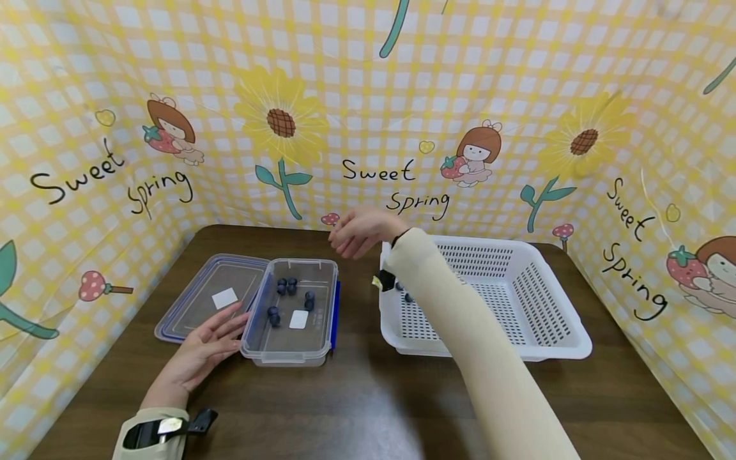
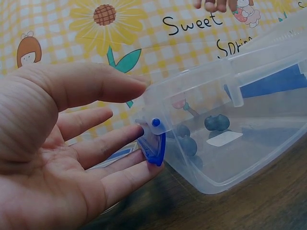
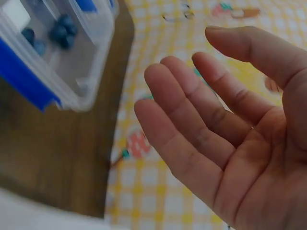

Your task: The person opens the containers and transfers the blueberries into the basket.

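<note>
A clear plastic food container [image 1: 287, 353] stands on the table with several blueberries [image 1: 274, 316] lying in small clusters on its floor. My left hand [image 1: 209, 342] is at its left side, fingers extended; in the left wrist view the fingertips meet the blue latch [image 2: 156, 148] and the thumb is near the rim. My right hand [image 1: 365, 233] hangs in the air beyond the gap between container and white basket [image 1: 546, 350]. Its palm shows bare in the right wrist view, fingers loosely bent. A few blueberries [image 1: 409, 298] show in the basket, partly hidden by my right sleeve.
The container's lid [image 1: 190, 306] lies flat to the left, its edge close to the container. A blue latch flap [image 1: 335, 316] hangs on the container's right side. Patterned yellow checked cloth [image 1: 368, 128] walls in the dark wooden table [image 1: 356, 409] at the back and sides.
</note>
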`<action>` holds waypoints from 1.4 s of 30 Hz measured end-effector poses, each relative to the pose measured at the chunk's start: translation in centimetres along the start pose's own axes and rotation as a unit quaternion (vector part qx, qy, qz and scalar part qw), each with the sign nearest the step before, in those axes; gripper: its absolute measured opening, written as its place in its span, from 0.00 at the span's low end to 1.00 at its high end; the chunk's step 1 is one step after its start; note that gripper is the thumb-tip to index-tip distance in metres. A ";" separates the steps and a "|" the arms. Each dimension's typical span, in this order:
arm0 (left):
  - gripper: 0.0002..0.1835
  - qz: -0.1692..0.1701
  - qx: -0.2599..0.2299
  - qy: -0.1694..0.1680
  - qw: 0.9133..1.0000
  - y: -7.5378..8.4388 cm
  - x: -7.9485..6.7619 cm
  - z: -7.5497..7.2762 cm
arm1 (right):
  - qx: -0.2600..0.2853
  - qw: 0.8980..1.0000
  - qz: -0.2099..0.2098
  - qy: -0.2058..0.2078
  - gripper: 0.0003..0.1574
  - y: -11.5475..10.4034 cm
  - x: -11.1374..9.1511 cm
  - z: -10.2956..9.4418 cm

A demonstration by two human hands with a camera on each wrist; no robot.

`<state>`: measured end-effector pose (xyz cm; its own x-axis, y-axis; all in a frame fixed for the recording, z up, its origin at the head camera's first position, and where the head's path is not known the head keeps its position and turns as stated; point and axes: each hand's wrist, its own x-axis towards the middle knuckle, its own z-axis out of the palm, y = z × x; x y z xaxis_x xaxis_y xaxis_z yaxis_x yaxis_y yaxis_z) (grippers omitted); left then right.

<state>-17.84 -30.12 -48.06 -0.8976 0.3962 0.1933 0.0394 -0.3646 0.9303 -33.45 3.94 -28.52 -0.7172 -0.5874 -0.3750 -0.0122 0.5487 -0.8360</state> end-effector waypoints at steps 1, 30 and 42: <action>0.35 0.000 -0.001 -0.001 1.000 0.0 0.0 0.0 | 0.001 1.000 -0.004 -0.004 0.13 -0.1 0.4 0.6; 0.36 0.000 -0.021 -0.015 1.000 0.1 0.0 -0.2 | -0.056 0.997 0.036 0.033 0.08 2.2 6.3 15.2; 0.36 0.007 -0.029 -0.025 0.999 0.0 0.1 -0.2 | -0.124 0.989 0.066 0.047 0.12 1.4 7.4 16.2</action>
<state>-18.00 -30.21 -48.07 -0.8744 0.4314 0.2220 0.0244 -0.4179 0.9082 -27.50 -9.27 -38.93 -0.7856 -0.4498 -0.4248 -0.0770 0.7523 -0.6543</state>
